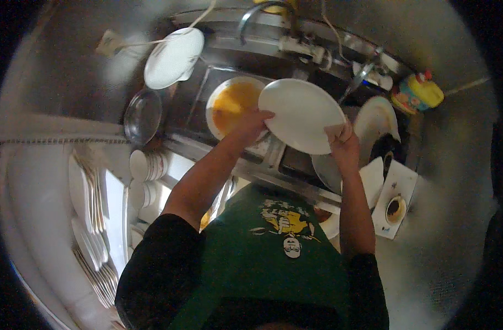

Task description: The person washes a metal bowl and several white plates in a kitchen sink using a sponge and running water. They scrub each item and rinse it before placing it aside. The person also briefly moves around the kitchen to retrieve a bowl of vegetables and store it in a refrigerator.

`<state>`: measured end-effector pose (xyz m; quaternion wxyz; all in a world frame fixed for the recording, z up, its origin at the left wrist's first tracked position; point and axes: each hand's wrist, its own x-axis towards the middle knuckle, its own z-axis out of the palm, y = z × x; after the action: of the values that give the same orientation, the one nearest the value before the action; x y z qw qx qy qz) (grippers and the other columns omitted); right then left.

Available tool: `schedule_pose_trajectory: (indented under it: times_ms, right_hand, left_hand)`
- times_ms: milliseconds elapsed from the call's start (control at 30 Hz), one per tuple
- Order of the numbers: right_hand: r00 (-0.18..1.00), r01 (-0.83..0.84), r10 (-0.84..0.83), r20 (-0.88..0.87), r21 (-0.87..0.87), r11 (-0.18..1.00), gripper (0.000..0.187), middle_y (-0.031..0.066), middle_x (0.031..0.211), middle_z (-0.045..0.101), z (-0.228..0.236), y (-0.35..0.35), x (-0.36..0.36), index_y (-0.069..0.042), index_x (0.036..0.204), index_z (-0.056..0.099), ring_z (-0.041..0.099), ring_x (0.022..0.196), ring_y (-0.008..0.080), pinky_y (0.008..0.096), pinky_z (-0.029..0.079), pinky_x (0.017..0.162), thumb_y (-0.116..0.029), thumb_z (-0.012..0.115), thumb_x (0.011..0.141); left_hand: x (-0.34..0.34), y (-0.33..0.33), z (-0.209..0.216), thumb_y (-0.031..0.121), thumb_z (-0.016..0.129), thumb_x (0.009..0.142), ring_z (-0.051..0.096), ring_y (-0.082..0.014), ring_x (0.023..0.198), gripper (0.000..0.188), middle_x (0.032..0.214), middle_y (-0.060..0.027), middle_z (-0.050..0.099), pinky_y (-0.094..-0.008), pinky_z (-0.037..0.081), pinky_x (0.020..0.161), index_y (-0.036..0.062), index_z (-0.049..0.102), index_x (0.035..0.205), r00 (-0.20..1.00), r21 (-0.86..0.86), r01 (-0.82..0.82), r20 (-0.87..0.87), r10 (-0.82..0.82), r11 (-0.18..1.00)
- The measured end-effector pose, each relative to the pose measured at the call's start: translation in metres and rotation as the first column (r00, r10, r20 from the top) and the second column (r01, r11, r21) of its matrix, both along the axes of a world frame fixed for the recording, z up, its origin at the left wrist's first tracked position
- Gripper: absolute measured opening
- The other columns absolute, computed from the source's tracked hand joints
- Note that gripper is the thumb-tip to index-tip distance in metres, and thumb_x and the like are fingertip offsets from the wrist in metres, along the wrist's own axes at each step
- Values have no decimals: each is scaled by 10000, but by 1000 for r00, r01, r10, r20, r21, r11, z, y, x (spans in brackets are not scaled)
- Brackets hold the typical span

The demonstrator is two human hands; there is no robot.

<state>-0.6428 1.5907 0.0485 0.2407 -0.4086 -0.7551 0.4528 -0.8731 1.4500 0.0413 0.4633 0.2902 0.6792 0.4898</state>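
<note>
A white oval plate (pixel 301 113) is held up over the double sink, tilted a little toward me. My left hand (pixel 255 124) pinches its left rim, and my right hand (pixel 342 138) grips the right rim, fingers curled at the edge. Both hands are closed on this one plate. Left of it, in the left basin, stands a white round dish (pixel 212 113) with orange-yellow liquid inside; my left forearm crosses in front of its lower right side. Under and right of the held plate lie another pale plate (pixel 324 171) and a large soiled oval plate (pixel 375 118).
A curved faucet (pixel 268 6) rises behind the sink. At the back left stand a white oval dish (pixel 174 58) and a clear round lid or bowl (pixel 143 116). Stacked plates (pixel 89 192) and bowls (pixel 148 165) sit at left. A yellow container (pixel 419 92) and a white square dish (pixel 395 201) are at right.
</note>
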Motion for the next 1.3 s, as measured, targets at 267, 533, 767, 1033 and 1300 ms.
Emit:
schedule_pose_trajectory:
  times_ms: [267,533,767,1033,1300]
  right_hand:
    - [749,-210,-198,-632,-510,834,386,107,1062,561,-3,-5,-57,-48,1240,435,567,861,174,284,499,671,-128,523,873]
    - [826,-225,-219,-519,-660,717,240,68,938,605,15,-29,-22,-27,1057,568,592,830,175,295,479,711,-136,510,852]
    - [806,47,-367,-464,-569,821,318,72,990,584,52,-59,14,-39,1144,502,589,821,192,315,493,680,-172,514,855]
    - [685,411,-543,-486,-357,839,253,49,960,589,53,-36,30,-20,1066,548,579,867,164,267,467,725,-170,509,866]
    - [409,477,-697,-589,-513,713,286,73,1045,575,66,-19,47,-6,1143,498,577,933,181,274,472,778,-116,493,880]
  left_hand:
    - [-52,-105,6,99,535,753,545,-314,1004,450,1122,-173,528,-443,446,873,-25,443,1175,612,52,-686,580,537,726]
    - [-199,-119,44,-6,431,795,571,-307,871,326,1038,-175,514,-425,546,644,-50,443,1118,268,161,-962,730,628,222]
    - [-316,-112,2,116,527,799,604,-285,728,247,895,-171,602,-386,523,618,-35,556,992,738,168,-674,133,661,719]
    - [-297,-125,60,166,445,890,542,-253,1038,319,1100,-155,574,-327,469,864,43,506,1178,562,-440,-315,-801,-208,841]
    - [-158,-9,-13,257,513,869,486,-300,1122,440,1236,-179,483,-392,410,945,6,448,1225,950,63,220,212,-229,973]
